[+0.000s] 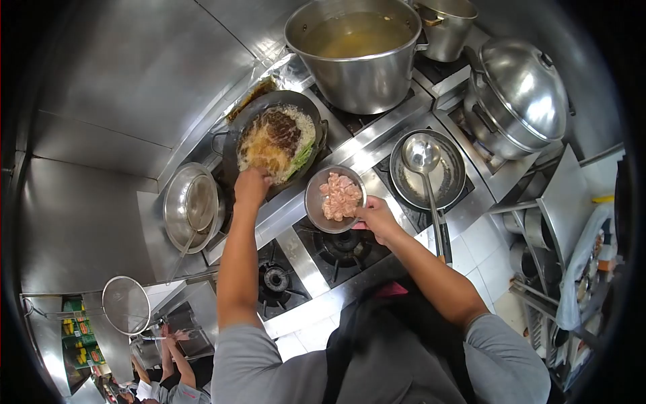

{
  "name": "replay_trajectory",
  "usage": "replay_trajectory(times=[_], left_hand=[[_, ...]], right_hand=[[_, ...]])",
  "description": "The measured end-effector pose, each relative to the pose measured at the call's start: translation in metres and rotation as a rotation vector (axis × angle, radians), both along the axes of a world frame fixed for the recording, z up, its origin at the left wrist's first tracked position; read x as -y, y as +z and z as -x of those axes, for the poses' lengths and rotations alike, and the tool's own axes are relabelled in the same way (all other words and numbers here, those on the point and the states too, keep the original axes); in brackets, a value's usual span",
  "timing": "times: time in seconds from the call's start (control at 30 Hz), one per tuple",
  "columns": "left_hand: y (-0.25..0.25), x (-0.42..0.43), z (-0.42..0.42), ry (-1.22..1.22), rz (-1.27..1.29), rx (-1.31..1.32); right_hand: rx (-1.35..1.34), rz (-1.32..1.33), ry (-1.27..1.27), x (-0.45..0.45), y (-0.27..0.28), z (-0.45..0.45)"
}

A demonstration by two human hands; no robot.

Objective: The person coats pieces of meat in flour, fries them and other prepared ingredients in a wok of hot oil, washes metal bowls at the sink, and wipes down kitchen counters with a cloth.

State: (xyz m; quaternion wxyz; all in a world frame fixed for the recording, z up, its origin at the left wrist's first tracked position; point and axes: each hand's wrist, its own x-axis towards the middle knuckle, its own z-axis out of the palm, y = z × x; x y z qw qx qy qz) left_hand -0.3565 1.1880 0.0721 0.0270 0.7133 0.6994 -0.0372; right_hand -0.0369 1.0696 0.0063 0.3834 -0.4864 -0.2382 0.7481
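My right hand point(378, 219) holds the rim of a metal bowl point(311, 209) with chunks of raw pale pink meat point(340, 196) in it. Over the near edge of a dark wok point(237, 145) is my left hand point(254, 183), its fingers drawn together; what they hold, if anything, is too small to make out. Bubbling oil point(296, 121) fills the wok around a dark brown mass point(277, 131), with green stalks point(301, 156) at the right side.
A large pot point(367, 84) of yellowish liquid stands behind. Right of the bowl, a pan point(447, 192) holds a ladle point(422, 153). A domed steamer point(521, 94) sits far right, a strainer in a basin point(176, 222) left. Another person's hands point(173, 334) show lower left.
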Motion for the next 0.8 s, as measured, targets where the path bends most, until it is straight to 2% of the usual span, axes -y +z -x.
replay_trajectory(times=[0.07,0.13,0.2,0.23,0.3,0.33,0.4,0.5,0.63,0.8], left_hand=[[0.012,0.022,-0.036,-0.219,-0.034,0.33],[0.012,0.051,-0.08,-0.215,0.103,0.377],[-0.018,0.068,-0.107,-0.025,0.013,0.331],[-0.032,0.072,-0.111,-0.024,0.004,0.331],[-0.052,0.073,-0.118,0.07,-0.074,0.603],[-0.049,0.076,-0.12,0.064,-0.082,0.604],[-0.046,0.086,-0.123,0.13,-0.155,0.779],[-0.04,0.097,-0.129,0.151,-0.302,0.785],[-0.043,0.088,-0.121,0.192,-0.259,0.858],[-0.045,0.095,-0.102,0.244,-0.227,1.052]], right_hand=[[0.002,-0.051,0.005,0.007,-0.002,0.006],[0.026,-0.082,-0.006,0.015,0.007,0.015],[0.046,-0.123,-0.016,0.021,0.008,0.025],[0.092,-0.147,-0.016,0.025,0.001,0.032],[0.141,-0.185,-0.023,0.027,-0.001,0.035],[0.135,-0.17,-0.034,0.029,0.0,0.035],[0.112,-0.147,-0.043,0.029,0.001,0.033],[0.083,-0.19,-0.042,0.03,0.017,0.034],[0.132,-0.309,-0.03,0.026,-0.002,0.041],[0.075,-0.196,-0.051,0.024,0.013,0.038]])
